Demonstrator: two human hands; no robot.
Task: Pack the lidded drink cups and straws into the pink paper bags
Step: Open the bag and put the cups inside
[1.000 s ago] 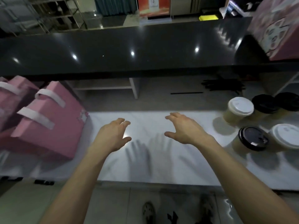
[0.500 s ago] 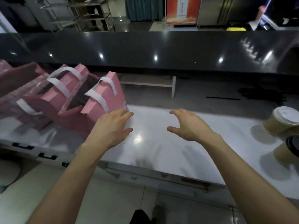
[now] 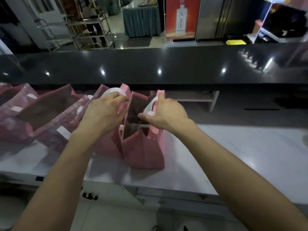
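Pink bag [image 3: 145, 150] upright on surface [image 3: 233, 155], my left hand [image 3: 103, 112] and right hand [image 3: 164, 114] gripping rims, spreading mouth. Nothing packed yet, I judge; no cups in view.

Single view only, head-worn wide-angle camera, so no second view shares the scene. It looks forward and down from above the person's forearms, across the white surface [image 3: 233, 155] toward the black raised counter [image 3: 166, 67] and the shop floor behind it. Close range: both hands, left [image 3: 103, 112] and right [image 3: 166, 114], sit mid-frame at the pink bag [image 3: 143, 150]. Edges bend with lens distortion. The floor shows along the bottom.
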